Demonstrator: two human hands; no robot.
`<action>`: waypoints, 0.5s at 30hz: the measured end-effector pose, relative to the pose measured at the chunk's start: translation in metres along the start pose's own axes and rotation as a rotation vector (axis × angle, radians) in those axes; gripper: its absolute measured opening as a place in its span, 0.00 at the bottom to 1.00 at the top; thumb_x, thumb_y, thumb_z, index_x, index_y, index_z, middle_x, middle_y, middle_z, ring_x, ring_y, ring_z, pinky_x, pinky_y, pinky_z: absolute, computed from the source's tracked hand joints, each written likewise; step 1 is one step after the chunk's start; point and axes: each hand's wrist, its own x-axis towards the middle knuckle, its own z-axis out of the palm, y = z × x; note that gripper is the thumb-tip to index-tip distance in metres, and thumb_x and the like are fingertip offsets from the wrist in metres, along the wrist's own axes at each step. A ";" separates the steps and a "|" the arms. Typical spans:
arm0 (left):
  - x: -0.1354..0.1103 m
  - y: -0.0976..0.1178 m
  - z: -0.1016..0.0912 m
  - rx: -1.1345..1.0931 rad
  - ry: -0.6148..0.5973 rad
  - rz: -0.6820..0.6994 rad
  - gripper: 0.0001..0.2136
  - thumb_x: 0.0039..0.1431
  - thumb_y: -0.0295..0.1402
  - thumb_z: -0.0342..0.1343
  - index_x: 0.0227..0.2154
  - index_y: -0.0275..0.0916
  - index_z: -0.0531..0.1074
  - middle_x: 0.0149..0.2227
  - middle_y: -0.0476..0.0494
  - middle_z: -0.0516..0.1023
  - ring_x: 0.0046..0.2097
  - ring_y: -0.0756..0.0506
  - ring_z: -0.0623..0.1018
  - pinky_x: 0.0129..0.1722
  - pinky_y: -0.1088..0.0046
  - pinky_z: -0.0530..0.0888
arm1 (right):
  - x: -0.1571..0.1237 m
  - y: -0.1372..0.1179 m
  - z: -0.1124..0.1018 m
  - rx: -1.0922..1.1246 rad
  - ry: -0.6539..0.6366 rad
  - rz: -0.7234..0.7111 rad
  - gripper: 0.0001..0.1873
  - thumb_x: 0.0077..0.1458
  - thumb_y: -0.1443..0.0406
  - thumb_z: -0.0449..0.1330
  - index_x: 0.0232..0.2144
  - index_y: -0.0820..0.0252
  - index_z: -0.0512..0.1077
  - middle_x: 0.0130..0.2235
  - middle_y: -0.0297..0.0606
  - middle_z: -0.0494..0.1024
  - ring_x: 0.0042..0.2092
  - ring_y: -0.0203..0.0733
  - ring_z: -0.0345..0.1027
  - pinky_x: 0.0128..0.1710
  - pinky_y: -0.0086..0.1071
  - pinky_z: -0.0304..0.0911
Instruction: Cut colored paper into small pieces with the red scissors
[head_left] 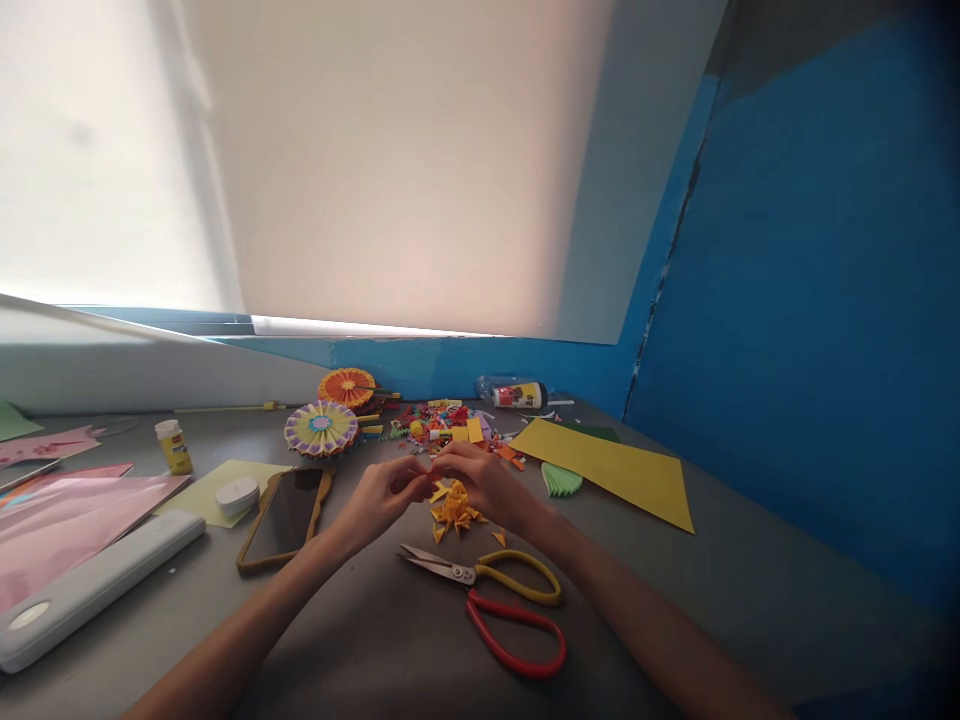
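Two hands, left hand (382, 497), right hand (484, 482), pinched together on a small yellow paper piece (435, 490)

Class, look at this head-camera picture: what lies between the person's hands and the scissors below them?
In the head view, a small heap of folded yellow-orange paper pieces lies between the left hand, the right hand and the scissors.

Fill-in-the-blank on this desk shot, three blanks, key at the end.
The scissors in front of the left hand and right hand have one yellow handle and one ____ handle.
The phone lies to the ____ of the orange paper scraps.
The yellow paper sheet lies to the ____ of the scraps.

Missing words: red; left; right.
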 end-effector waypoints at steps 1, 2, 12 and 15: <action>0.000 0.000 0.000 -0.048 0.002 -0.017 0.15 0.57 0.43 0.54 0.34 0.34 0.73 0.35 0.37 0.80 0.40 0.40 0.79 0.41 0.65 0.75 | 0.000 0.001 0.000 -0.038 0.000 -0.026 0.19 0.55 0.80 0.49 0.42 0.60 0.71 0.42 0.42 0.73 0.44 0.41 0.67 0.42 0.33 0.64; 0.001 0.000 0.000 -0.112 0.002 -0.043 0.15 0.57 0.43 0.54 0.34 0.34 0.73 0.35 0.36 0.80 0.40 0.40 0.79 0.42 0.64 0.75 | 0.000 0.002 0.000 -0.079 0.006 -0.053 0.19 0.55 0.80 0.49 0.42 0.60 0.71 0.42 0.42 0.73 0.44 0.41 0.66 0.43 0.33 0.64; 0.006 -0.002 0.003 -0.669 0.074 -0.328 0.05 0.53 0.30 0.59 0.31 0.34 0.73 0.36 0.38 0.81 0.44 0.42 0.79 0.49 0.67 0.73 | 0.001 -0.003 -0.004 -0.505 0.099 -0.292 0.15 0.63 0.71 0.48 0.46 0.61 0.71 0.43 0.42 0.76 0.46 0.42 0.67 0.48 0.38 0.63; 0.006 -0.002 0.003 -0.757 0.081 -0.325 0.03 0.53 0.28 0.59 0.31 0.34 0.74 0.36 0.40 0.81 0.44 0.43 0.79 0.49 0.69 0.73 | 0.001 -0.006 -0.006 -0.561 0.127 -0.314 0.14 0.63 0.71 0.48 0.45 0.63 0.72 0.44 0.42 0.77 0.47 0.42 0.67 0.48 0.37 0.63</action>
